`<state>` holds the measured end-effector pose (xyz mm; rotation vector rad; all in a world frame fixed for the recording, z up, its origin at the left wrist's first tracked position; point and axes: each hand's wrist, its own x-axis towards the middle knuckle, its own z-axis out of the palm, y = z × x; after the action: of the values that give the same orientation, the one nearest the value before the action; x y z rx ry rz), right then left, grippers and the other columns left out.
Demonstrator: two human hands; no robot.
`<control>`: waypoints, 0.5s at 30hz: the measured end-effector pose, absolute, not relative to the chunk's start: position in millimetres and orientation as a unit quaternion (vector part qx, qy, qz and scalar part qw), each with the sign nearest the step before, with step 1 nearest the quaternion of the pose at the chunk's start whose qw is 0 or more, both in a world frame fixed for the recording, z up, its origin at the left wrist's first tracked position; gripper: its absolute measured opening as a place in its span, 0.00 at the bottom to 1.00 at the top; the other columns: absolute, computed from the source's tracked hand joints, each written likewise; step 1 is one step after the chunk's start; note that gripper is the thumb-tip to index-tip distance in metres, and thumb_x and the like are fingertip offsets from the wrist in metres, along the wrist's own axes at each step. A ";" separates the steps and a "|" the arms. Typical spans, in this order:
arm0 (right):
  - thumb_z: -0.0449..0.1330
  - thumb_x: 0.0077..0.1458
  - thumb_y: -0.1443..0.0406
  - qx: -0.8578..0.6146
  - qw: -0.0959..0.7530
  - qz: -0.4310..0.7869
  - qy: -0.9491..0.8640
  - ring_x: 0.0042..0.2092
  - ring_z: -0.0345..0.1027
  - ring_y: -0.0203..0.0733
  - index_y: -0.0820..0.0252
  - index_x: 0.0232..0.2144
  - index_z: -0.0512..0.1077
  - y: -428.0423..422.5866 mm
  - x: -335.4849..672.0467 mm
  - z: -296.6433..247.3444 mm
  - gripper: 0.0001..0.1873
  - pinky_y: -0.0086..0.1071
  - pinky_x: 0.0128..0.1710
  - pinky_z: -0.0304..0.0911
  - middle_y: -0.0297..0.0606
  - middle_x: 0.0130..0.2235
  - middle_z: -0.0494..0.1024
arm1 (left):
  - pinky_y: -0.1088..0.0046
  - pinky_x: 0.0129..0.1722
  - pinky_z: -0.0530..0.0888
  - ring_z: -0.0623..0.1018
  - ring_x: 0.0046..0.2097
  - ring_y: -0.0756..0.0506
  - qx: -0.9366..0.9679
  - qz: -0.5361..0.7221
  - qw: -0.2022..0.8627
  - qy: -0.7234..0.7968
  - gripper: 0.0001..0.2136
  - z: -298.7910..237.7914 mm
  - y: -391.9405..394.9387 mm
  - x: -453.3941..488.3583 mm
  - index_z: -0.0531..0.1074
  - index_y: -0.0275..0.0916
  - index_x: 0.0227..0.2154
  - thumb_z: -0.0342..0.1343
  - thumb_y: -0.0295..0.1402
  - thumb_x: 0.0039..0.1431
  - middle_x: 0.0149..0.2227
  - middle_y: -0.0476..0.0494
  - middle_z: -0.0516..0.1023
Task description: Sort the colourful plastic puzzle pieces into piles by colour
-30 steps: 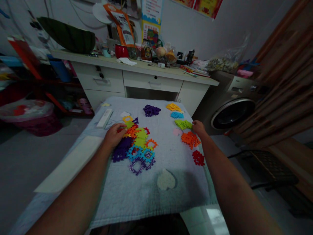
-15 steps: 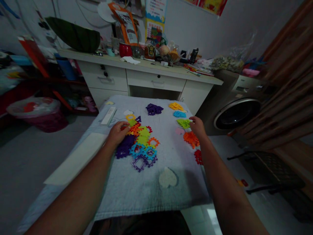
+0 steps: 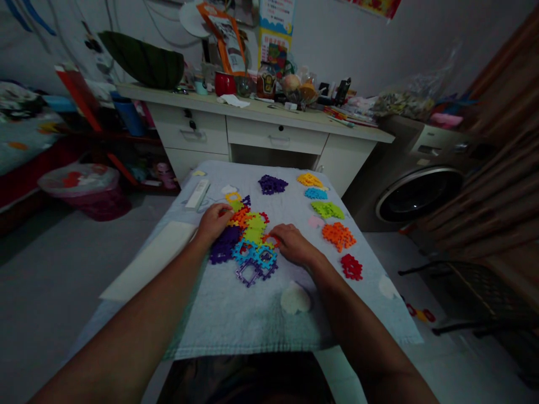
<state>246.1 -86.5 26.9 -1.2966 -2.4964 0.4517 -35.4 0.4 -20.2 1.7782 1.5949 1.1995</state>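
A mixed heap of plastic interlocking pieces [image 3: 255,229] lies on the cloth between my hands. It holds lime, orange, blue, yellow and dark purple [image 3: 225,244] pieces, some of them open square frames. My left hand [image 3: 214,222] rests at the heap's left side, fingers curled beside the orange pieces [image 3: 241,216]; what they hold, if anything, is hidden. With bent fingers my right hand [image 3: 291,242] pinches an orange frame piece [image 3: 272,240] at the heap's right edge. Single-colour piles sit apart: purple [image 3: 273,184], yellow [image 3: 310,179], blue [image 3: 315,193], lime [image 3: 327,210], orange [image 3: 338,236] and red [image 3: 351,267].
A pale cloth with heart prints [image 3: 295,297] covers the table. Along its left side lie a white box [image 3: 197,194] and a long white board [image 3: 147,261]. Behind stands a cluttered desk [image 3: 278,137]; a washing machine [image 3: 415,174] is at right, a lined bin [image 3: 84,191] at left.
My right hand has moved left from the lime pile to the orange frame at the heap, uncovering the orange and red piles. My left hand stays by the heap. The view has shifted slightly.
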 end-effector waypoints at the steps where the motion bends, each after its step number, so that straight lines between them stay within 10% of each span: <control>1: 0.55 0.51 0.74 -0.450 0.144 0.152 -0.868 0.52 0.64 0.44 0.60 0.49 0.72 -85.4 249.2 26.2 0.22 0.40 0.55 0.55 0.44 0.50 0.74 | 0.65 0.47 0.71 0.76 0.45 0.41 0.648 0.432 0.235 0.581 0.16 -19.9 1.1 -35.0 0.75 0.39 0.37 0.53 0.45 0.52 0.39 0.43 0.78; 15: 0.47 0.62 0.67 -0.554 0.214 0.146 -0.791 0.37 0.67 0.40 0.63 0.35 0.74 -81.1 295.8 50.8 0.15 0.31 0.40 0.58 0.42 0.36 0.76 | 0.66 0.44 0.70 0.76 0.42 0.41 0.647 0.378 0.260 0.609 0.17 -0.5 -1.8 -31.5 0.76 0.39 0.32 0.53 0.47 0.48 0.36 0.44 0.78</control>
<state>295.8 -81.1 50.8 -1.5375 -2.1955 0.4064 -31.5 -1.8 -0.5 1.7512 1.6504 1.0238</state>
